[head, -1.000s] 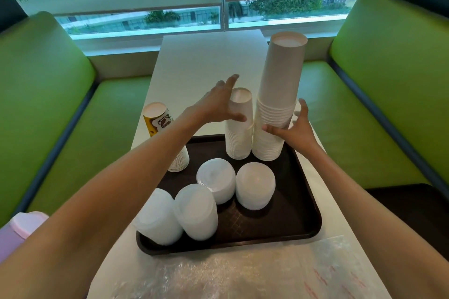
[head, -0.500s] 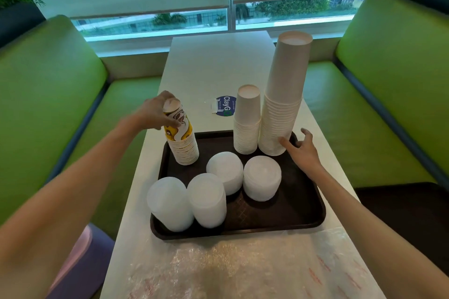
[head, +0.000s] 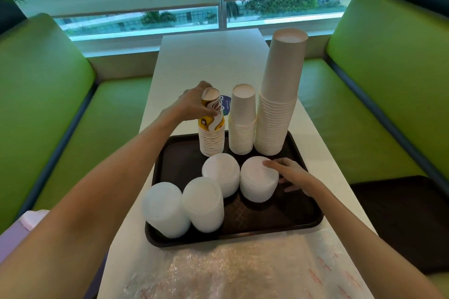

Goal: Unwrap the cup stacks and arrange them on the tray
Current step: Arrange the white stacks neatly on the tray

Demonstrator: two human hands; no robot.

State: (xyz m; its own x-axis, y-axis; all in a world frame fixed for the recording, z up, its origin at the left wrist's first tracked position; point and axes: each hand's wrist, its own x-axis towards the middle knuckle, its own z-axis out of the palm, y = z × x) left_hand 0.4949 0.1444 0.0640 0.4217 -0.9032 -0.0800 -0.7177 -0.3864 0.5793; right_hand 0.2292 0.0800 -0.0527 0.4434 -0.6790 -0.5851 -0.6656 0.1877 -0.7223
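Right now the person's left hand (head: 194,104) is wrapped round the top cup of the yellow printed cup stack (head: 211,138), gripping it. That stack stands upright at the far side of the dark tray (head: 279,218). Just right of that hand are a short white cup stack (head: 243,126) and, close against it, a tall white cup stack (head: 279,104), both rim-down on the tray.

The right hand (head: 294,175) sits lower and nearer. Its fingers are spread and fairly straight, grasping nothing, with the thumb resting on top of a squat white stack (head: 257,184). Left of this hand are three more squat white stacks (head: 204,204), all on the tray. Nearer than both hands, crumpled clear wrapping (head: 218,272) lies on the white table (head: 206,60).
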